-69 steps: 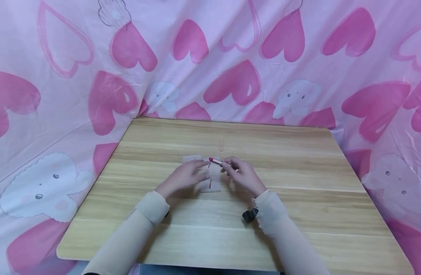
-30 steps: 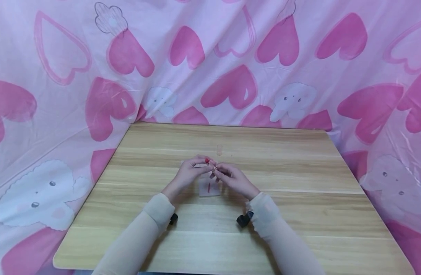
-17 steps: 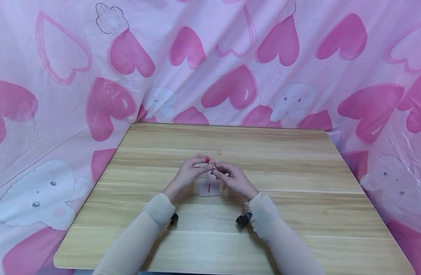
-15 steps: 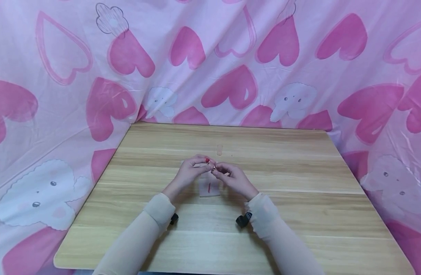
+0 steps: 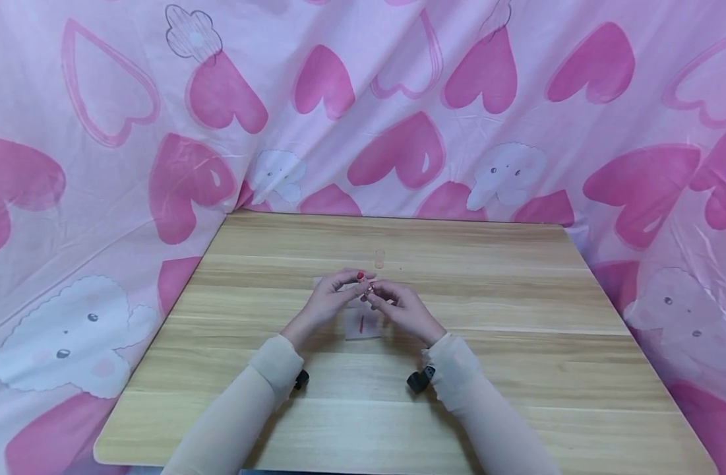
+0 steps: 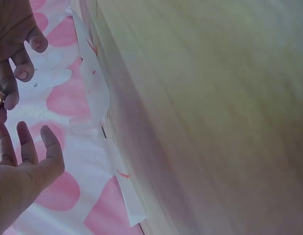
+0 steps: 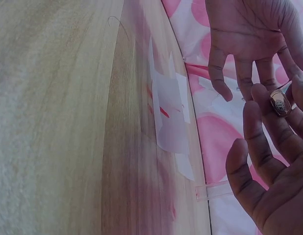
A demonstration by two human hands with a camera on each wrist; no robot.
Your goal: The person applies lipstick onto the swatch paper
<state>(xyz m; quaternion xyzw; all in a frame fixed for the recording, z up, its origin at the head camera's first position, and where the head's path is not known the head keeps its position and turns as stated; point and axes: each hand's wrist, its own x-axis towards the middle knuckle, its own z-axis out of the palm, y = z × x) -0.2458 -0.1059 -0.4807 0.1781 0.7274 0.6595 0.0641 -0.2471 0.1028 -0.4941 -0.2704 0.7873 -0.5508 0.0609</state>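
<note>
A lipstick [image 5: 360,276] with a red tip is held above the table between my two hands. My left hand [image 5: 330,295] pinches its upper part near the red end, the tip pointing up and away. My right hand [image 5: 401,307] grips the lower part with thumb and fingers. The shiny gold base [image 7: 280,104] shows between the fingers in the right wrist view. Beneath the hands lie white paper sheets [image 5: 352,327], partly covered by them; a red stroke [image 5: 362,323] marks the nearest one.
A clear lipstick cap [image 5: 380,258] lies on the wooden table [image 5: 487,284] beyond the hands. Pink heart-print cloth [image 5: 398,145] hangs behind and along both sides of the table. In the right wrist view, more red marks show on the paper [image 7: 172,129].
Earlier the right hand alone held the lipstick, while the left was beside it over the paper. The left hand then took hold too. Lately the red tip has shifted slightly right.
</note>
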